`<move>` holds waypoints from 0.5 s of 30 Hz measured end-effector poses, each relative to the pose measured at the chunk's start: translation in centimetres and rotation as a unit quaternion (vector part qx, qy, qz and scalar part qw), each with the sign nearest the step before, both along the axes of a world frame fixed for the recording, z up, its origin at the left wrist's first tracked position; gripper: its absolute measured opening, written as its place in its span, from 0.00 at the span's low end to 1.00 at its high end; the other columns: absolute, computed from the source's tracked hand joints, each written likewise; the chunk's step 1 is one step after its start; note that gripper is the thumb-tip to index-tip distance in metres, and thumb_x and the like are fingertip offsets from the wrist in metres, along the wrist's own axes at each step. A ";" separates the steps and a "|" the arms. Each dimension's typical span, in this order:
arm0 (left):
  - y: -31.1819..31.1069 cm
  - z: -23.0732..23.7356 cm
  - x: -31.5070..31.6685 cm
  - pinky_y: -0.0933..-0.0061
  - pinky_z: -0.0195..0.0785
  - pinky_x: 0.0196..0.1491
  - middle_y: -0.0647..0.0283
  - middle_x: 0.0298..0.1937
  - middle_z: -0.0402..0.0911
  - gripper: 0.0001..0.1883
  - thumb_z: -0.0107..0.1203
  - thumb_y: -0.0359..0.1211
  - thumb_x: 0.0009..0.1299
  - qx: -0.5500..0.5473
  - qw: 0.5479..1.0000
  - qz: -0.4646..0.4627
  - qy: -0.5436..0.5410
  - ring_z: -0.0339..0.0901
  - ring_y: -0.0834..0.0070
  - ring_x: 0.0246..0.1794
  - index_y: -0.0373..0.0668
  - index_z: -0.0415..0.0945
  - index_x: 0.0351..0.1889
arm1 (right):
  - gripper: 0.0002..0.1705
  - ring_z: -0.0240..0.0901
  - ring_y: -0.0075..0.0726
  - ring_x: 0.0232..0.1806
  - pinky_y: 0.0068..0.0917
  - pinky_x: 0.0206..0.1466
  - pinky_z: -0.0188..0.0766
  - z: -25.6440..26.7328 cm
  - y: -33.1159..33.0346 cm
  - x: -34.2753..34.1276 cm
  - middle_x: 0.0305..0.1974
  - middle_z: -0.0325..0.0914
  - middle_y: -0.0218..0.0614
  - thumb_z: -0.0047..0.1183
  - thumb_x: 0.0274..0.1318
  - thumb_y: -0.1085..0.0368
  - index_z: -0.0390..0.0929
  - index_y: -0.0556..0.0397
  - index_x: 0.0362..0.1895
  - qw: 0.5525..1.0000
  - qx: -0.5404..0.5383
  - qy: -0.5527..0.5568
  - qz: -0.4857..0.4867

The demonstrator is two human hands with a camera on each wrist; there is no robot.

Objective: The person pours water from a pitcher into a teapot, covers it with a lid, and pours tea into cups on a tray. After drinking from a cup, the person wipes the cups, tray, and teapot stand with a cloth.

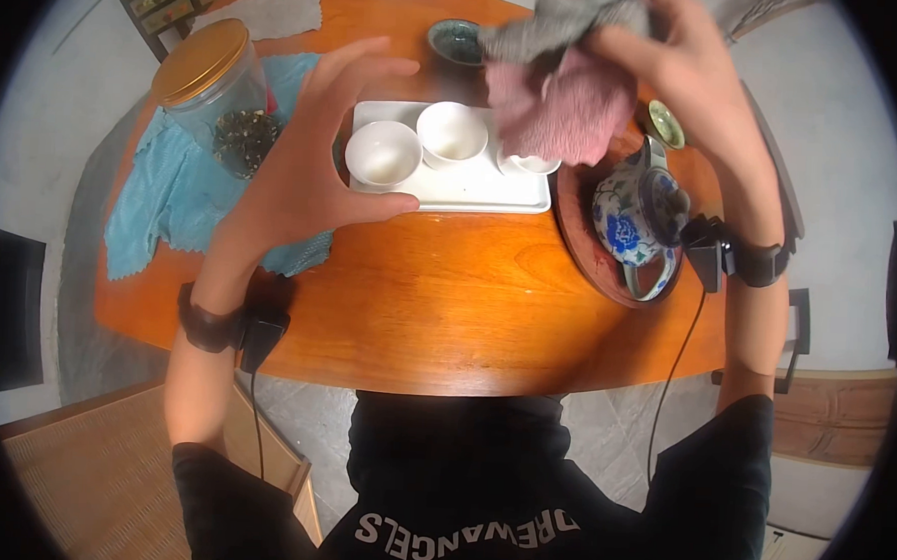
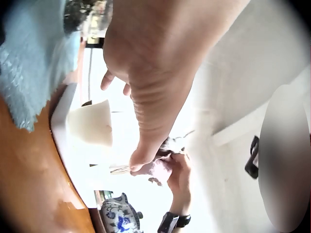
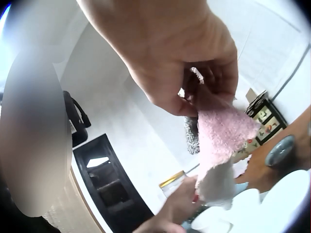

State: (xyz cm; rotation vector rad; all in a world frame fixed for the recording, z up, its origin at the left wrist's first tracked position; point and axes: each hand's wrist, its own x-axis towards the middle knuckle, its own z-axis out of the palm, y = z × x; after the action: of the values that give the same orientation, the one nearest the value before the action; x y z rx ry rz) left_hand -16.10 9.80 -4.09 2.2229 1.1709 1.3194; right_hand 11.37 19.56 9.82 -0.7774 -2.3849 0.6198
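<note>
My right hand (image 1: 668, 64) pinches a pink and grey cloth (image 1: 566, 100), which hangs over the right end of a white tray (image 1: 472, 193). In the right wrist view the pink cloth (image 3: 221, 133) dangles from the curled fingers. White cups stand on the tray: one at the left (image 1: 384, 155), one in the middle (image 1: 452, 135), and a third (image 1: 530, 164) partly hidden under the cloth. My left hand (image 1: 304, 159), fingers spread and thumb apart, is beside the left cup and holds nothing; whether it touches the cup I cannot tell.
A blue-and-white teapot (image 1: 632, 213) stands on a round brown tray (image 1: 580, 248) at the right, near a small green dish (image 1: 665, 124). A dark bowl (image 1: 456, 42) is behind the cups. At the left a gold-lidded jar (image 1: 212, 80) stands on a blue cloth (image 1: 172, 203).
</note>
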 end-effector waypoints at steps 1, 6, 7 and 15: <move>0.0 0.6 0.2 0.57 0.60 0.72 0.59 0.73 0.69 0.48 0.76 0.37 0.52 0.000 1.000 -0.003 0.000 0.63 0.61 0.75 0.47 0.66 0.73 | 0.16 0.85 0.33 0.41 0.31 0.50 0.80 -0.6 -0.8 0.2 0.41 0.88 0.43 0.55 0.58 0.67 0.82 0.62 0.49 0.998 0.051 -0.030 -0.025; 1.3 1.8 2.2 0.58 0.61 0.71 0.55 0.69 0.72 0.40 0.72 0.38 0.60 -0.011 0.988 0.010 0.154 0.69 0.56 0.69 0.43 0.69 0.71 | 0.21 0.78 0.65 0.49 0.48 0.52 0.74 -5.6 -0.9 1.7 0.47 0.81 0.59 0.59 0.49 0.71 0.79 0.64 0.49 0.974 0.122 -0.187 -0.040; 1.7 1.5 2.3 0.58 0.61 0.71 0.55 0.69 0.72 0.40 0.72 0.38 0.60 -0.012 0.988 0.010 0.154 0.69 0.56 0.69 0.43 0.69 0.71 | 0.21 0.78 0.65 0.49 0.48 0.52 0.74 -5.5 -1.2 1.5 0.47 0.81 0.59 0.59 0.49 0.71 0.79 0.64 0.49 0.974 0.121 -0.187 -0.039; 2.9 1.8 3.0 0.60 0.67 0.66 0.53 0.62 0.78 0.35 0.68 0.35 0.64 -0.081 0.982 -0.017 0.169 0.75 0.57 0.62 0.40 0.70 0.71 | 0.19 0.82 0.52 0.39 0.40 0.45 0.76 -3.1 -2.8 1.5 0.35 0.82 0.45 0.58 0.49 0.74 0.78 0.58 0.48 0.985 0.050 -0.154 -0.064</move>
State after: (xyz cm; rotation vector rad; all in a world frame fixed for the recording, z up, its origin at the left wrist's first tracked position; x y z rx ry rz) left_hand -13.13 12.75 -2.27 2.3915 1.2944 0.8178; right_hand 12.91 16.81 6.75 -1.0365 -2.5917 0.3433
